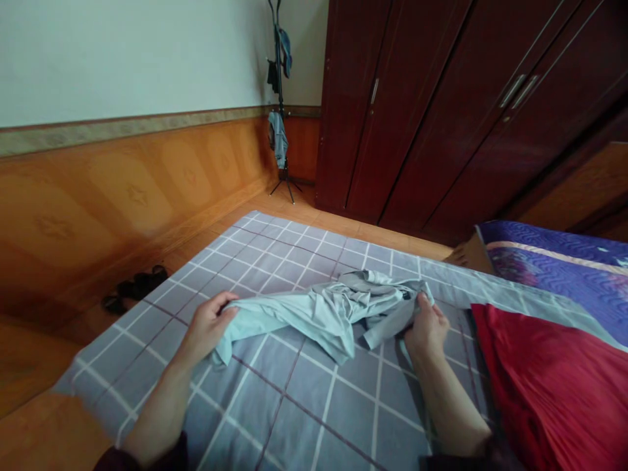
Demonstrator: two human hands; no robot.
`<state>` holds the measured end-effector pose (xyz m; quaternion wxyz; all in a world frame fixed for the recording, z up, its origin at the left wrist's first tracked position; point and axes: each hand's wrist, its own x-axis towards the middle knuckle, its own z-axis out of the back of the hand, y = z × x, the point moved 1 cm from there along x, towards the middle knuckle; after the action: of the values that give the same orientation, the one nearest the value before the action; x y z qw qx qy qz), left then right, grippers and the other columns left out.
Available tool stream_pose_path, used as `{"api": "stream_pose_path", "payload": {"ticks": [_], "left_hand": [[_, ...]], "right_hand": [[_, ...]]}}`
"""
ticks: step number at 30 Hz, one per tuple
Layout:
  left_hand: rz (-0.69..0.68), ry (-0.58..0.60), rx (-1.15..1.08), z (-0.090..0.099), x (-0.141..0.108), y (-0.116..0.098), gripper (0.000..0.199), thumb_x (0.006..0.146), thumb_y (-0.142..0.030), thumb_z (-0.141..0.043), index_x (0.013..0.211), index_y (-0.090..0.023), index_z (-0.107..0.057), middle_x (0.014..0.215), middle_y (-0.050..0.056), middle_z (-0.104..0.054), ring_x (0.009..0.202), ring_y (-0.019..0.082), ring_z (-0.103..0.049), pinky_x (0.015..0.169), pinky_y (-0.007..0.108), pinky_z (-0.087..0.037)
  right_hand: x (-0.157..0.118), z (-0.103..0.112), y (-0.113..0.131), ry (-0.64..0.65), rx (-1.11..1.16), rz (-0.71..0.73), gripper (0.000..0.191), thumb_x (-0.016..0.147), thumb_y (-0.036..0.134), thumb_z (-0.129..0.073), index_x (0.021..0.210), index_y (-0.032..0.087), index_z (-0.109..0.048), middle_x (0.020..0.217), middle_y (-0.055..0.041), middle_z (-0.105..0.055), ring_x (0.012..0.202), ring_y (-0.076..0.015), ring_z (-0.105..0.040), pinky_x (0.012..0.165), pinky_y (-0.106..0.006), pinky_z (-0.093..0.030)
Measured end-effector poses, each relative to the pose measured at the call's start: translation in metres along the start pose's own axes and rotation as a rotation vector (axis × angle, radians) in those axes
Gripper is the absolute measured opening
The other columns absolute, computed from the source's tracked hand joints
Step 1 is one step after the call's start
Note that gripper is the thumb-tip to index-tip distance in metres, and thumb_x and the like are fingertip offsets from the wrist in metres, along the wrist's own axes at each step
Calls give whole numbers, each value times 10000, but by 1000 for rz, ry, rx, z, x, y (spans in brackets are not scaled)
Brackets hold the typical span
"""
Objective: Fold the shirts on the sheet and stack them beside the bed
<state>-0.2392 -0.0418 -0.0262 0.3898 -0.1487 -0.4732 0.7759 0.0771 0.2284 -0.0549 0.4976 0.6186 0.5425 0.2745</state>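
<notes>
A pale grey-green garment [314, 313] stretches crumpled between my two hands, just over a grey checked cloth [294, 405]. It looks like a shirt, but its folds hide the exact kind. My left hand [209, 327] pinches its left end, and a short flap hangs below the fingers. At the other end my right hand [428, 327] grips a bunched edge between thumb and fingers. The middle of the garment sags in creases toward the checked cloth.
A folded red cloth [554, 379] lies to my right. Beyond it is a purple quilted surface [559, 261]. A dark red wardrobe [417, 98] and a coat stand [279, 85] stand at the back. Black shoes [135, 288] are on the floor at left.
</notes>
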Motion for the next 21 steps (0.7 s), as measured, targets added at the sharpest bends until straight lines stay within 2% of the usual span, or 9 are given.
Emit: {"api": "stream_pose_path", "payload": {"ticks": [2, 4, 7, 12, 14, 17, 18, 19, 21], "left_hand": [[94, -290, -215, 12, 5, 12, 322, 716, -426, -616, 920, -177, -606, 730, -7, -629, 605, 154, -574, 538, 224, -444], [170, -487, -351, 18, 10, 22, 394, 682, -464, -649, 950, -180, -596, 698, -19, -613, 558, 142, -555, 505, 219, -432], [127, -564, -236, 16, 15, 26, 363, 693, -460, -640, 911, -169, -621, 747, 1, -630, 654, 156, -590, 592, 232, -465], [-115, -517, 107, -15, -3, -5, 250, 841, -381, -526, 922, -174, -640, 841, 35, -658, 777, 176, -619, 726, 275, -490], [-305, -326, 186, -42, -18, -25, 218, 834, -345, -561, 963, -187, -638, 951, 54, -660, 884, 190, -616, 800, 294, -488], [-514, 131, 250, -79, -31, -49, 173, 793, -294, -607, 933, -205, -654, 1018, 60, -664, 979, 218, -603, 881, 336, -463], [-500, 207, 248, -84, -28, -54, 126, 804, -280, -584, 873, -204, -658, 944, 49, -676, 915, 207, -617, 838, 324, -472], [-443, 211, 217, -82, -21, -58, 128, 824, -275, -550, 808, -197, -650, 832, 33, -672, 808, 183, -622, 757, 296, -479], [-263, 69, 44, -61, 4, -64, 195, 854, -307, -505, 758, -181, -619, 636, -6, -600, 587, 129, -560, 566, 223, -432]], "right_hand": [[6, 2, 3, -45, -1, 3, 276, 579, 369, -692, 718, 189, -536, 537, 88, -542, 457, -100, -521, 461, -229, -459], [7, 4, 4, -34, -23, 8, 276, 585, 379, -691, 709, 186, -535, 531, 87, -539, 450, -97, -508, 454, -224, -446], [-1, 3, 1, 114, -84, -1, 323, 584, 412, -714, 755, 159, -608, 549, 54, -577, 458, -108, -520, 446, -222, -428], [-14, -2, -5, 331, -162, -12, 351, 562, 411, -775, 764, 152, -651, 532, 33, -589, 466, -128, -535, 421, -209, -391], [-14, -2, -4, 349, -174, -3, 336, 564, 397, -784, 748, 151, -650, 506, 37, -575, 461, -130, -532, 415, -206, -381], [-14, -2, -3, 353, -163, 12, 341, 578, 406, -779, 756, 146, -648, 501, 33, -576, 465, -137, -543, 421, -213, -392], [-13, -2, -2, 344, -149, 20, 347, 583, 415, -772, 765, 148, -645, 509, 31, -582, 468, -138, -550, 426, -215, -400], [-13, -2, -1, 328, -129, 29, 352, 587, 426, -763, 771, 153, -639, 517, 31, -587, 470, -139, -557, 430, -217, -408], [-9, -2, 2, 285, -81, 52, 356, 593, 442, -744, 777, 164, -619, 532, 37, -593, 471, -137, -568, 442, -222, -428]]}}
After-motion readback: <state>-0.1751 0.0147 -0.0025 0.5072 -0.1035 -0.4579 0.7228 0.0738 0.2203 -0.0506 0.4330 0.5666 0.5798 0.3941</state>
